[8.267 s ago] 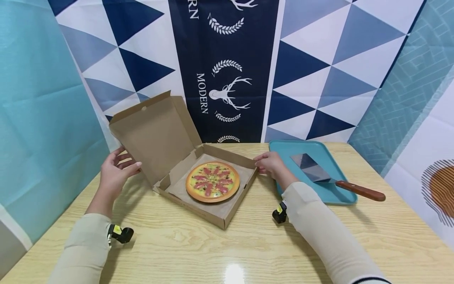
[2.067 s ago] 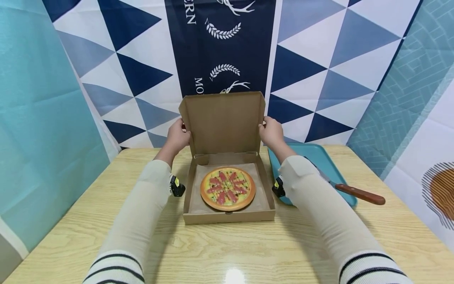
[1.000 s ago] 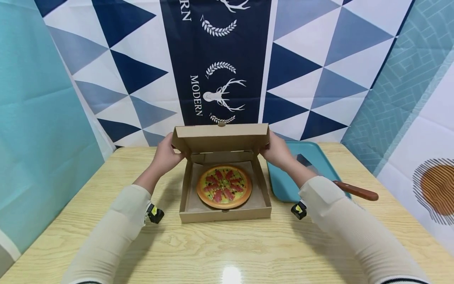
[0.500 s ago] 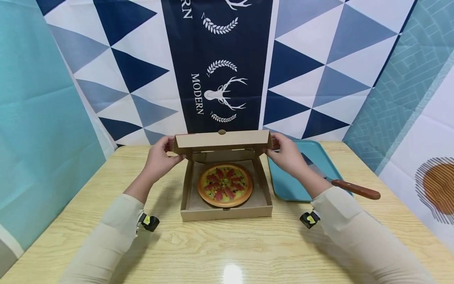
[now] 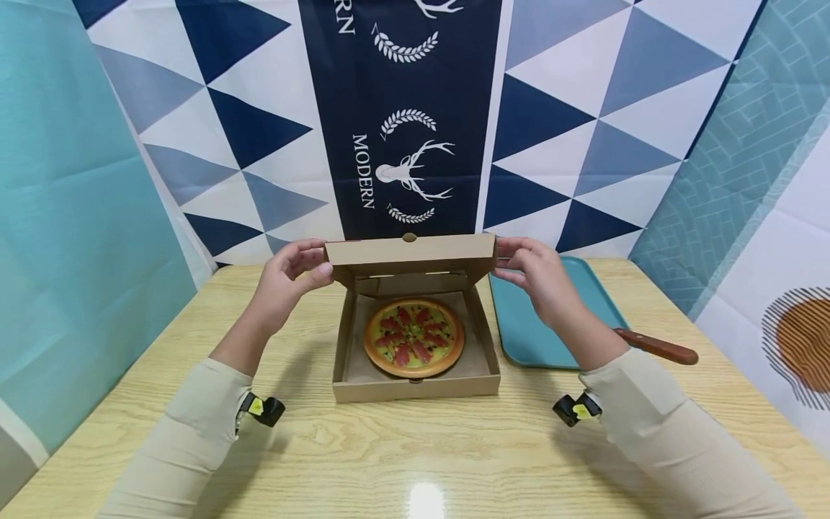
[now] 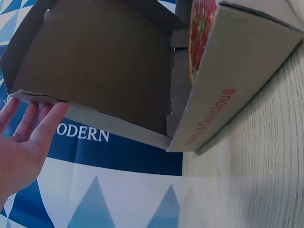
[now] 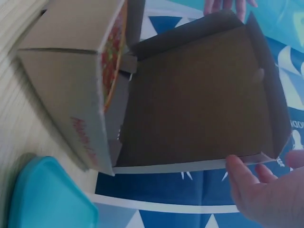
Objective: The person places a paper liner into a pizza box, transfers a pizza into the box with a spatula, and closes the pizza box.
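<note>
A brown cardboard pizza box sits on the wooden table, a round pizza on paper inside it. The lid is tilted partway down over the rear of the box. My left hand is at the lid's left side, fingertips touching the side edge, also visible in the left wrist view, where the lid's bare inside shows. At the opposite side, my right hand has its fingers extended against the lid's edge. In the right wrist view the fingertips meet that edge. Neither hand wraps round the cardboard.
To the right of the box lies a teal tray. A spatula's wooden handle juts over the tray's right side, its blade hidden behind my right forearm. A patterned curtain hangs behind the table.
The box was turned square to me from its angled position. Both hands brought the upright lid forward and down. Over the last second the fingers have loosened and spread outward; the lid stays tilted.
</note>
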`<act>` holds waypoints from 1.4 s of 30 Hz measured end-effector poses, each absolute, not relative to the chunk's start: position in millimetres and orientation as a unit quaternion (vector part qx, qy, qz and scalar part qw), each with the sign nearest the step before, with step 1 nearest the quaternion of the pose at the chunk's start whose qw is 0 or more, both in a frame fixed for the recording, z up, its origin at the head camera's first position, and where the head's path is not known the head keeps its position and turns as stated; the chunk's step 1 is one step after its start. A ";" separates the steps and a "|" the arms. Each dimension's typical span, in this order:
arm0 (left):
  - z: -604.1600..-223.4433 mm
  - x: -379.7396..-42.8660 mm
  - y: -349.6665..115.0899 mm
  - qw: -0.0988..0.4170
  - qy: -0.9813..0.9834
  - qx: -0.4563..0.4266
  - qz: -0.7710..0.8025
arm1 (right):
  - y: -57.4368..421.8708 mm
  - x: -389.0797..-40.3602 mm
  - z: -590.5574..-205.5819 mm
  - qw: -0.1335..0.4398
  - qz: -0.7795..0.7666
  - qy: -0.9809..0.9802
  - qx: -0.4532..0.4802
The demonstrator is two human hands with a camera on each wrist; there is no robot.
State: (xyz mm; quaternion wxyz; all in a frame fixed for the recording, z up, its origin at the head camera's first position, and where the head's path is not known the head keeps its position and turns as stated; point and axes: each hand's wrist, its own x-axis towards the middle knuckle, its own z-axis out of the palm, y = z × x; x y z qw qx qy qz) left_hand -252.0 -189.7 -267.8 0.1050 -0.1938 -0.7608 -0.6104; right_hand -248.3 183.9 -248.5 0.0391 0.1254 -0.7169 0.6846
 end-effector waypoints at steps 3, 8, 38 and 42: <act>-266.8 -253.2 -187.1 0.090 -0.722 -0.208 -0.654 | 185.5 -245.9 -245.6 0.020 0.690 -0.710 0.139; -266.6 -253.0 -184.7 0.081 -0.709 -0.200 -0.671 | 188.5 -244.4 -247.7 0.008 0.640 -0.749 0.170; -311.7 -245.9 -177.7 0.089 -0.747 -0.202 -0.627 | 188.4 -236.6 -296.1 0.065 0.537 -0.832 0.126; -315.4 -247.4 -178.1 0.079 -0.762 -0.201 -0.610 | 189.4 -238.3 -301.3 0.061 0.518 -0.844 0.124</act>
